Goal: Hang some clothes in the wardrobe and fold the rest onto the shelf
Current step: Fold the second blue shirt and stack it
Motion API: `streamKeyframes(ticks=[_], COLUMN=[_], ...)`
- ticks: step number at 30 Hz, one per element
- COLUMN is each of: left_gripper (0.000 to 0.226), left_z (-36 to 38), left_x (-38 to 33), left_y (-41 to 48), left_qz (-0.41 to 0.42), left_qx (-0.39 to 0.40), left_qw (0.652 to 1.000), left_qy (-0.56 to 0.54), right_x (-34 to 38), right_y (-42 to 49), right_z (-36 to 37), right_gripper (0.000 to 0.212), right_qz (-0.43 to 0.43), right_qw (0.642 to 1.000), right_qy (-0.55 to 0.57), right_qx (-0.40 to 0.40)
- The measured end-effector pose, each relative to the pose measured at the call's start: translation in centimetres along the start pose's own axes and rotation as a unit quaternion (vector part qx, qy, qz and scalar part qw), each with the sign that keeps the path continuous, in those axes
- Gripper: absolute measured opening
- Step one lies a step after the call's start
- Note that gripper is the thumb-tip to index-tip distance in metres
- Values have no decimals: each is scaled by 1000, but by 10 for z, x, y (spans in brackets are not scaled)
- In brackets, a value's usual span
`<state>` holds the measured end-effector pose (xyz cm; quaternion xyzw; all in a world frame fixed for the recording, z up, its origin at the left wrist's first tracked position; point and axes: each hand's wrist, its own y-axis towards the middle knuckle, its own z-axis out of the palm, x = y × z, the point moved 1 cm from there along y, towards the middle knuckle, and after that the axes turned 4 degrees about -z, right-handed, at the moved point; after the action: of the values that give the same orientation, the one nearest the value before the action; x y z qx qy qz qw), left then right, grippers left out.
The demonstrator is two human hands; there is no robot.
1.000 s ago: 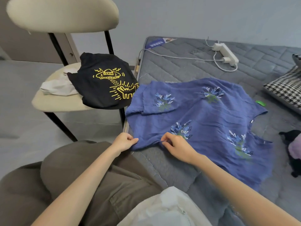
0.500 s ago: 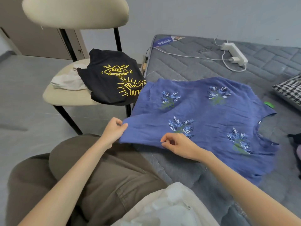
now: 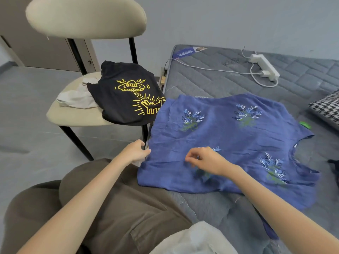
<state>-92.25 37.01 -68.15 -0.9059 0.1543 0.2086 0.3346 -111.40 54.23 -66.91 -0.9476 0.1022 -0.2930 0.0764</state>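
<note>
Blue shirt [image 3: 229, 140] lies spread on the bed [image 3: 220, 77]. My left hand [image 3: 135, 153] has its grip closed on the shirt's near corner. My right hand [image 3: 209, 160] curls over the cloth, grip unclear through blur. Best to lift both points level and fold straight.

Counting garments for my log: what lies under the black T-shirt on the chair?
A pale crumpled garment pokes out from beneath the black T-shirt, on the chair seat. Whatever else it covers is hidden.
</note>
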Motion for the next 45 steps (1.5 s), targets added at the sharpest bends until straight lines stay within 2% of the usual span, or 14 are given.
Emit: streamKeyframes(ticks=[3,9,12,15,19,24,26,28,31,34,38,40,43,45], left_gripper=[45,51,58,71,79,78,71,57,34,22,17,17,15,14], left_z=[-1,0,2,7,12,10,7,5,3,-2,-16,-24,-32,-35], left_x=[-16,-36,-43,-53,-69,-82,-84,-86,-87,-88,-90,-90,-89,-87], left_y=[15,61,88,112,130,140,145,151,158,162,173,180,191,198], left_qz=[50,84,92,94,55,16,14,22,44,76,94,89,79,74], left_qx=[-21,-55,-47,-40,-113,-121,-147,-143,-123,-129,-164,-180,-193,-196], left_qw=[998,990,983,975,976,979,980,982,982,972,959,958,959,961], left_qy=[-32,-102,-153,-199,-179,-161,-132,-125,-133,-180,-211,-204,-191,-183], right_x=[-6,-18,-35,-59,-80,-85,-84,-84,-88,-87,-81,-79,-76,-73], right_y=[31,114,162,208,257,293,299,300,298,299,311,321,336,344], right_z=[-25,-63,-71,-73,-78,-83,-88,-93,-99,-106,-119,-124,-126,-125], right_gripper=[8,14,16,27,40,44,37,15,34,22,14,2,12,11], right_qz=[19,35,59,86,111,173,179,182,179,139,107,103,106,102], right_qw=[998,984,978,981,987,974,976,981,983,985,954,942,934,930], right_qy=[-12,62,65,21,-16,101,95,65,44,56,189,209,204,205], right_qx=[-50,-161,-191,-171,-115,-109,-74,-18,19,-80,-207,-243,-272,-289])
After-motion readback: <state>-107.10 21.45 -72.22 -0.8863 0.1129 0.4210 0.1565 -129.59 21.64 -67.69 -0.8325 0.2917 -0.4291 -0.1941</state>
